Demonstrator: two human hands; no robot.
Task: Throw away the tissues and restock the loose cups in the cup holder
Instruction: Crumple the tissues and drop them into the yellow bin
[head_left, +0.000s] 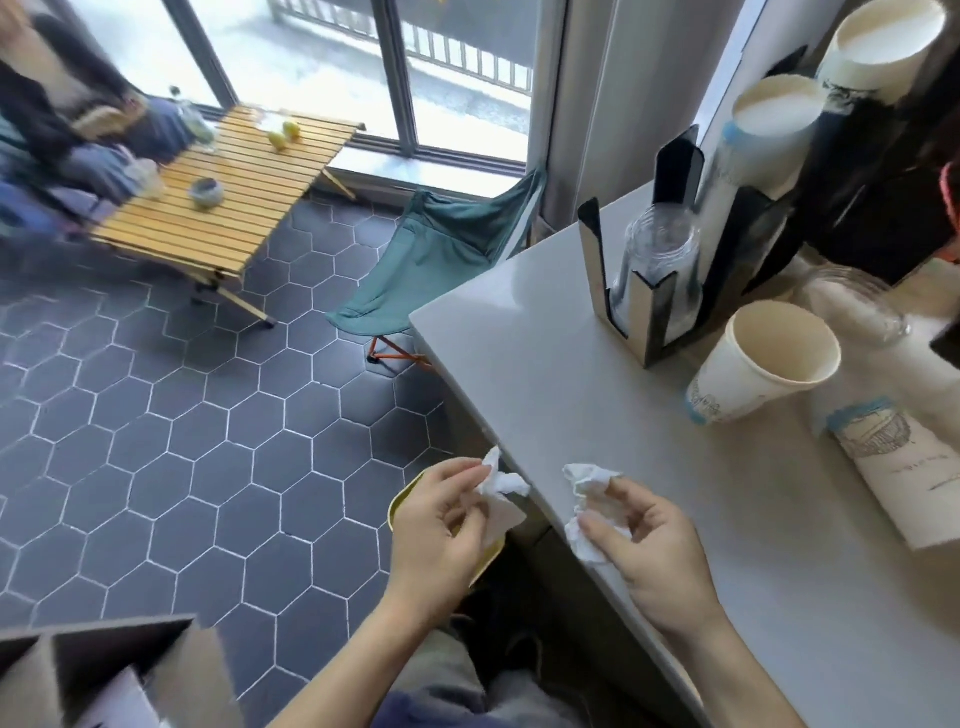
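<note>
My left hand (441, 525) pinches a crumpled tissue (501, 483) between thumb and fingers, just off the counter's (571, 364) near edge above a yellow bin (402, 501). My right hand (649, 540) loosely clutches a second tissue (587, 499) over the counter edge. A loose paper cup (763, 364) lies tipped farther right, beside the cup holder (623, 306).
</note>
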